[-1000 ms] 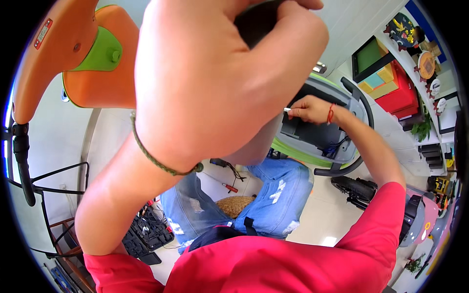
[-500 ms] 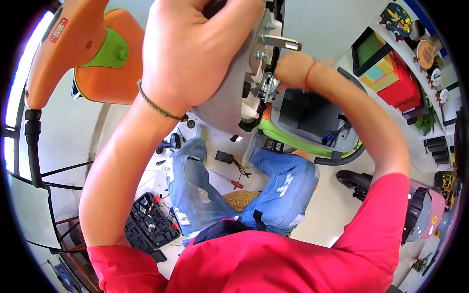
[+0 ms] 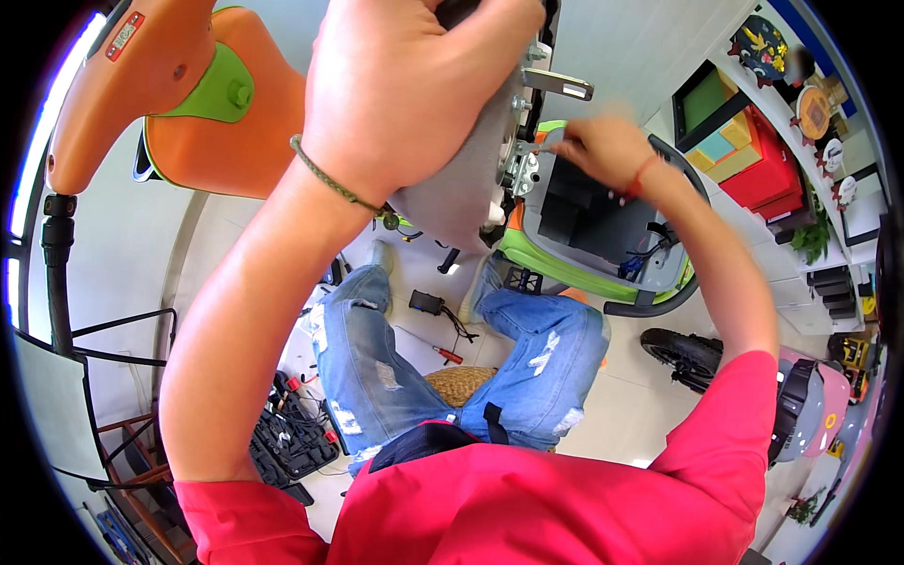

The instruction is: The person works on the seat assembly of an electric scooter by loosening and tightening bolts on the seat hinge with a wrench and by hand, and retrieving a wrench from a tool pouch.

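Observation:
My left hand [image 3: 395, 94] grips the top of a grey padded part [image 3: 452, 188], upright in front of me, with a dark far edge. Its right side carries bolts, nuts, a protruding slotted metal bracket [image 3: 557, 83] and a small metal fitting [image 3: 525, 174]. My right hand [image 3: 607, 151], partly blurred, has fingers closed on a small metal tool [image 3: 540, 148], apparently a wrench, at the hardware. Beyond and below it is a green-and-grey open scooter body [image 3: 556, 254] with cables inside.
An orange-and-green scooter [image 3: 217, 151] stands left. On the floor are a toolkit [image 3: 287, 433], a red-handled screwdriver [image 3: 444, 353] and a black box with cable [image 3: 426, 301]. A tyre [image 3: 673, 353] lies right, below shelves with boxes [image 3: 763, 160]. I sit on a woven seat [image 3: 461, 386].
The grey part has turned and shifted, exposing its bolted side. My left hand has risen in view; my right hand has moved up from above the scooter body to the hardware.

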The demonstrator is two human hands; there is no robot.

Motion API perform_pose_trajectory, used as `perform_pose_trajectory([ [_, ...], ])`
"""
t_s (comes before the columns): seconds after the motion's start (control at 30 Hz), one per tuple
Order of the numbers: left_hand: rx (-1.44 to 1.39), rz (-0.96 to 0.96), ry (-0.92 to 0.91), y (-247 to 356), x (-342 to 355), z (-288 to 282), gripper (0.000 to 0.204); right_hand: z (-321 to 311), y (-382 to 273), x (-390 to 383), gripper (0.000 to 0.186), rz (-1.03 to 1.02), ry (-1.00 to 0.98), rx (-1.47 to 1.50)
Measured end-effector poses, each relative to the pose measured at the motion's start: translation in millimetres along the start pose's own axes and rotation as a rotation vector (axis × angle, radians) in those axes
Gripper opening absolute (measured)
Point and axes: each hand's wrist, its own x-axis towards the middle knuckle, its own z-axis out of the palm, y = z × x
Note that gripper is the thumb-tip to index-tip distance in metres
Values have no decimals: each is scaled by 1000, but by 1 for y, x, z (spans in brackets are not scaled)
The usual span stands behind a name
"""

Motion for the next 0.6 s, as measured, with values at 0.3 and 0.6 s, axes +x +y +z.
perform_pose_trajectory([
  [0.3,2,-114,37,21,3,6,24,132,-30,-85,30,526,-1,1058],
  [0.6,52,-2,36,17,1,5,25,146,-69,-67,29,718,105,1596],
])
